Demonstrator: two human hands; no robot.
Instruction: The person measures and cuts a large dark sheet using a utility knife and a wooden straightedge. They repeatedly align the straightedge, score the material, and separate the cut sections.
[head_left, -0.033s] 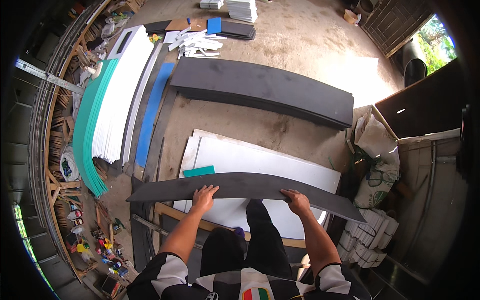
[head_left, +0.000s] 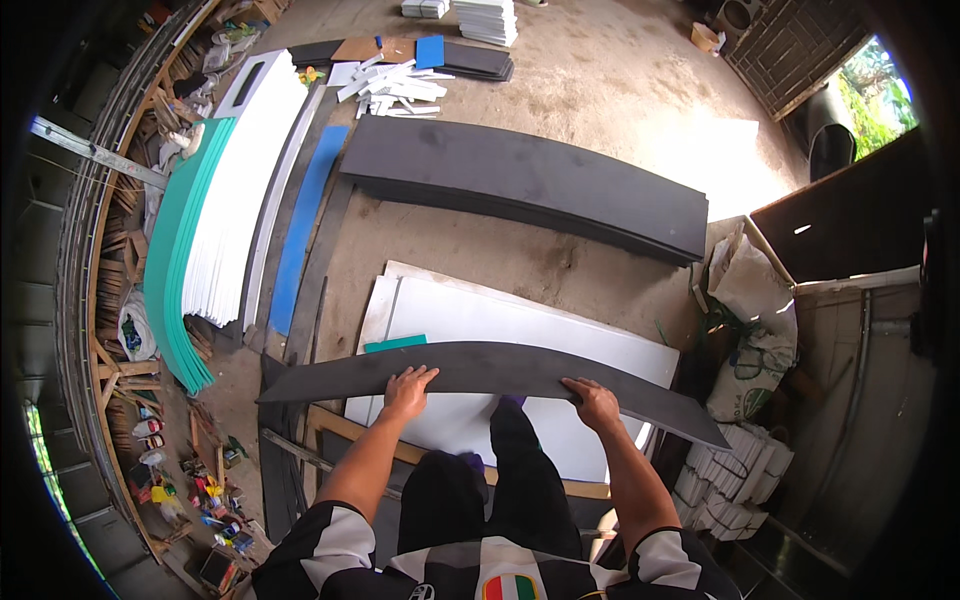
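Note:
A long dark grey strip, like a foam sheet [head_left: 490, 369], spans the front of the view from left to right, held level before my legs. My left hand [head_left: 408, 393] grips its near edge left of the middle, fingers on top and thumb hidden below. Farther right, my right hand [head_left: 593, 402] holds the same edge, its fingers also over the top. Beneath the strip lies a large white board [head_left: 520, 318] on the ground. A small green piece [head_left: 396, 343] rests on that board, partly covered by the strip.
Beyond the board lies a stack of dark grey sheets [head_left: 520, 185]. To the left are a blue strip [head_left: 308, 230], white sheets [head_left: 235, 200] and green sheets [head_left: 175, 260]. White offcuts [head_left: 395, 88] lie farther back. Tied white bundles [head_left: 730, 475] and a sack [head_left: 752, 375] stand right.
The dark strip has shifted very slightly forward with both hands still on it, covering more of the green piece.

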